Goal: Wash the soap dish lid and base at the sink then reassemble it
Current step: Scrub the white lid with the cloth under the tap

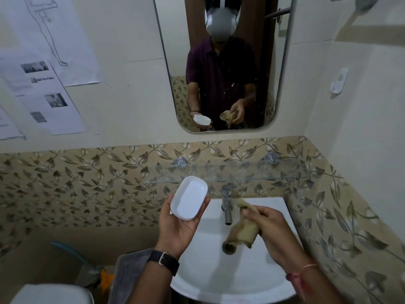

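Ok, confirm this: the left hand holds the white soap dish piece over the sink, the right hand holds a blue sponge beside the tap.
Not quite. The head view shows the right hand gripping a crumpled beige cloth, not a blue sponge. The rest stands: the left hand holds the white soap dish piece over the sink, cloth beside the tap.

place: home bathroom | evidence: white sink (219, 279), tap (226, 205), wall mirror (221, 69), leaf-patterned tiles (87, 183)

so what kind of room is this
Most likely a small home bathroom. A white sink with a tap sits under a wall mirror, with a glass shelf between them and leaf-patterned tiles around.
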Tool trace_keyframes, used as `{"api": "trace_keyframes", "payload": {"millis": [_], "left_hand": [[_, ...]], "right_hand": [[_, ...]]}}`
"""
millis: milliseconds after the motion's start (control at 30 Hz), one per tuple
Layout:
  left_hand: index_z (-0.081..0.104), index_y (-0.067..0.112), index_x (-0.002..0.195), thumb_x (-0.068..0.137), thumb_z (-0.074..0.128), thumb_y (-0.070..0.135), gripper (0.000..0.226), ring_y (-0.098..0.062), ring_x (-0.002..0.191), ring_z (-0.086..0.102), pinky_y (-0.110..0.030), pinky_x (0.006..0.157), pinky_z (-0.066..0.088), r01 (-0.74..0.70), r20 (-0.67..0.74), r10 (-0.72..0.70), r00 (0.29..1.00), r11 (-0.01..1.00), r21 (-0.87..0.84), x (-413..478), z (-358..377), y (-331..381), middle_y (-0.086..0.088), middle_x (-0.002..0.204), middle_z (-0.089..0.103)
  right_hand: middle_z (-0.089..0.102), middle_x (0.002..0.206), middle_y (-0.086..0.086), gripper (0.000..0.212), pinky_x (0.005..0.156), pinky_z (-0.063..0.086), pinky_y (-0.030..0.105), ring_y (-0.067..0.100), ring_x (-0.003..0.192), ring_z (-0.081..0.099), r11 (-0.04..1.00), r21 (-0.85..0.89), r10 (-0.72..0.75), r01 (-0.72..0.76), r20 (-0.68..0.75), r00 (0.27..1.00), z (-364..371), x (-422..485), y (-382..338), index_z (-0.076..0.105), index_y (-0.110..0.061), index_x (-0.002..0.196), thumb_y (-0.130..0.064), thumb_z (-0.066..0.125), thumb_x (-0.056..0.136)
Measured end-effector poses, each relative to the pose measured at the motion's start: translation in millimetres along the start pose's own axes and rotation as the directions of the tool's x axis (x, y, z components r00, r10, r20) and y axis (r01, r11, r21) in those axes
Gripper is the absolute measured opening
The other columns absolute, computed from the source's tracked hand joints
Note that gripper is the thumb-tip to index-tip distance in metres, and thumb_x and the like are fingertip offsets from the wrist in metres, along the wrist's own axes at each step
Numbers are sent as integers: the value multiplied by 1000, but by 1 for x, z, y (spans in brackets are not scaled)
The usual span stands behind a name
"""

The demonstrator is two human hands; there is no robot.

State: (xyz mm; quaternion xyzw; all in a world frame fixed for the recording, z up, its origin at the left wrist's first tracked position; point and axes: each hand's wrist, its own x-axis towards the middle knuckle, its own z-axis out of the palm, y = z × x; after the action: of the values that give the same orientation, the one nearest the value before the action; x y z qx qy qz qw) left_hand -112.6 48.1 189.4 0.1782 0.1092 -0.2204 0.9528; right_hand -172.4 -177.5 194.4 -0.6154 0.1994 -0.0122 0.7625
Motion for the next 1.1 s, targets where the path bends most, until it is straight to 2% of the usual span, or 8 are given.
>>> {"api": "trace_keyframes", "payload": {"millis": [167, 300, 600, 767, 867, 933, 1000, 1100], "left_hand": [[47, 6, 148, 97, 57, 48, 67, -46, 144, 41, -56, 106, 50, 96, 50, -96, 994, 995, 12, -4, -1, 0, -29, 151, 48], [44, 8, 151, 86, 63, 29, 71, -40, 134, 51, -51, 106, 48, 99, 79, -103, 992, 993, 57, -7, -2, 1, -23, 149, 50], [55, -4, 139, 60, 93, 19, 91, -26, 101, 59, -31, 88, 56, 107, 212, -140, 967, 981, 161, -12, -1, 10, -21, 126, 55], [58, -6, 136, 58, 93, 11, 87, -32, 115, 58, -41, 105, 52, 41, 253, -97, 963, 975, 217, -8, -1, 10, -22, 128, 58], [55, -8, 137, 57, 91, 9, 90, -45, 127, 55, -57, 118, 36, 7, 283, -88, 955, 961, 276, -2, -4, 7, -27, 131, 61], [58, -6, 132, 61, 87, 9, 79, -43, 123, 56, -60, 117, 33, 3, 283, -101, 954, 945, 326, 1, -3, 3, -25, 125, 62], [61, -3, 125, 60, 87, 9, 70, -37, 111, 60, -54, 107, 43, 23, 245, -129, 961, 918, 395, 2, 0, -2, -23, 117, 64], [66, 0, 109, 58, 82, 11, 56, -30, 89, 67, -41, 84, 55, 21, 132, -109, 985, 841, 540, 4, 3, -9, -20, 99, 67]], "right_hand": [[77, 94, 16, 22, 77, 65, 48, 34, 81, 74, 726, 635, 329, -264, 16, 944, -4, 6, -7, 66, -10, 109, -23, 49, 106], [67, 113, 19, 31, 108, 40, 68, 38, 99, 64, 688, 647, 353, -328, 96, 931, -3, 6, -11, 63, -13, 122, -36, 49, 105], [82, 98, 11, 23, 80, 60, 50, 27, 80, 80, 794, 541, 222, -276, 164, 961, 7, 1, -25, 69, -10, 116, -14, 51, 102], [76, 120, 13, 32, 97, 57, 49, 32, 114, 71, 945, 317, 29, -80, 162, 986, 18, -6, -21, 67, -11, 127, -4, 60, 97], [80, 105, -5, 26, 90, 59, 36, 16, 101, 74, 970, -56, -221, 235, 187, 957, 31, -17, -24, 72, -20, 116, -7, 69, 93], [77, 97, -15, 27, 80, 55, 19, 5, 90, 71, 728, -433, -469, 532, 251, 847, 44, -21, -27, 74, -31, 104, -8, 70, 91], [73, 106, -11, 39, 85, 52, 22, 12, 98, 66, 384, -624, -558, 681, 430, 709, 60, -16, -18, 74, -30, 113, -5, 59, 87], [58, 114, 3, 48, 82, 44, 24, 26, 106, 61, 300, -723, -438, 623, 476, 763, 77, -16, -10, 66, -27, 128, -2, 52, 89]]}}
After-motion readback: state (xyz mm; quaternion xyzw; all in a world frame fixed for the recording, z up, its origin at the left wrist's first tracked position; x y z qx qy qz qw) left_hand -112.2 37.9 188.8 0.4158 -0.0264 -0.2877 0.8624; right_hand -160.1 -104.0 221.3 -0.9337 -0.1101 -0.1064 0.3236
